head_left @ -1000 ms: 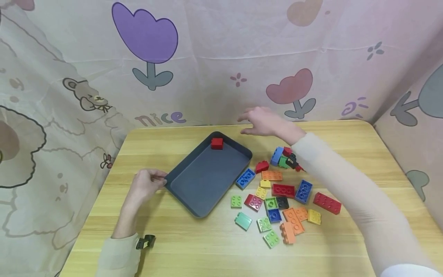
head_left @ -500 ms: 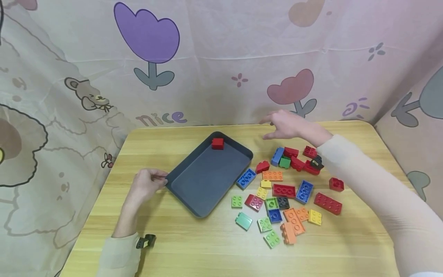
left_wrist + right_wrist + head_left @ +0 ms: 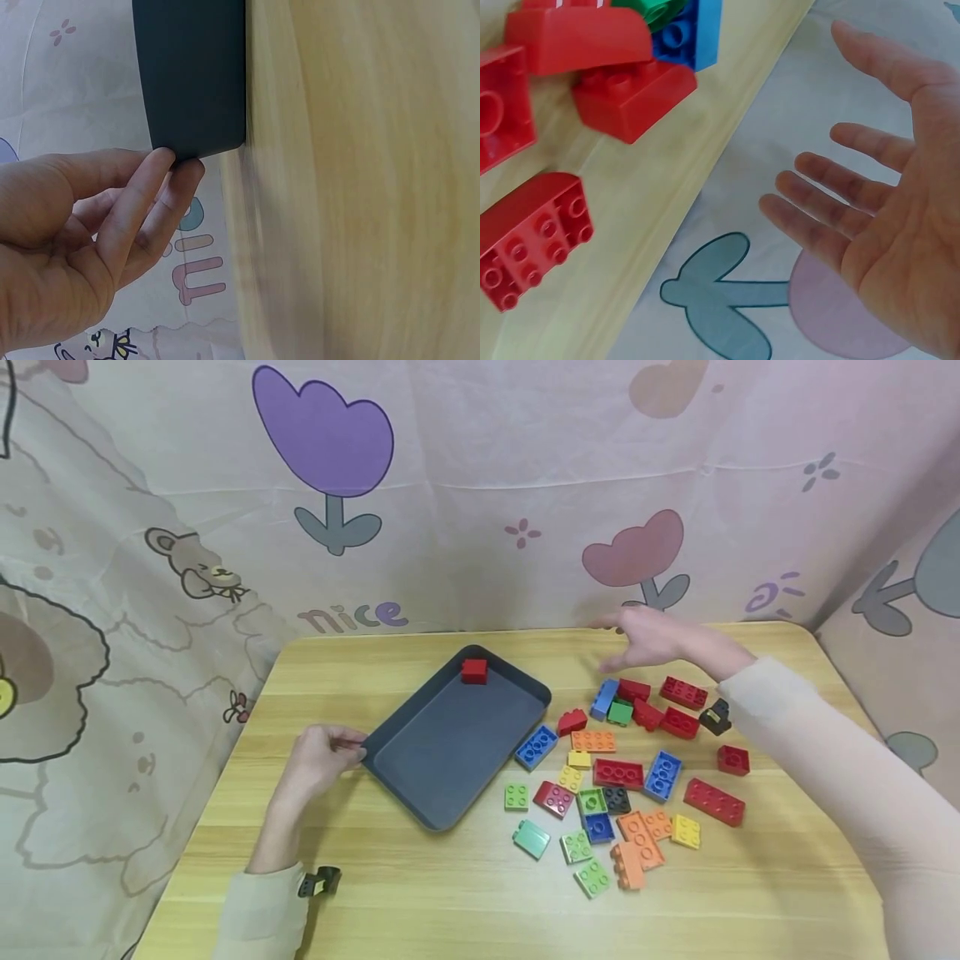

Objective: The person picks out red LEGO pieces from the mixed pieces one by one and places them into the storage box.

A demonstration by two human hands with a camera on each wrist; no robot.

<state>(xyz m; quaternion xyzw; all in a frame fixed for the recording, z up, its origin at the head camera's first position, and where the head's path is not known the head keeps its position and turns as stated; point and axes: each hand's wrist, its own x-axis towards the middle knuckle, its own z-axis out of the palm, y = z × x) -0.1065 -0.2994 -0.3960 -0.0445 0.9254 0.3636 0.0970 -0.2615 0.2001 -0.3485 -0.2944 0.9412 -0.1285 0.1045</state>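
My left hand (image 3: 321, 758) pinches the left corner of a dark grey tray (image 3: 450, 752); in the left wrist view, fingertips of the hand (image 3: 97, 225) sit at the corner of the tray (image 3: 191, 75). One red building brick (image 3: 474, 672) lies inside, by the tray's far corner. With nothing in it, my right hand (image 3: 651, 637) hovers over the table's back edge, fingers spread. Nearest below it are a blue brick (image 3: 604, 699), a green brick (image 3: 620, 712) and several red bricks (image 3: 683, 692). The right wrist view shows the open palm (image 3: 907, 247) beside red bricks (image 3: 536, 232).
Several more bricks lie loose right of the tray, among them a blue one (image 3: 536, 747) close by its edge, a teal one (image 3: 532, 839) and a long red one (image 3: 714, 802). A patterned cloth (image 3: 465, 485) hangs behind the wooden table (image 3: 420, 893).
My right hand has moved right, away from the tray, with its fingers spread throughout. Red bricks once covered by the right arm now show. The left hand stays at the tray corner.
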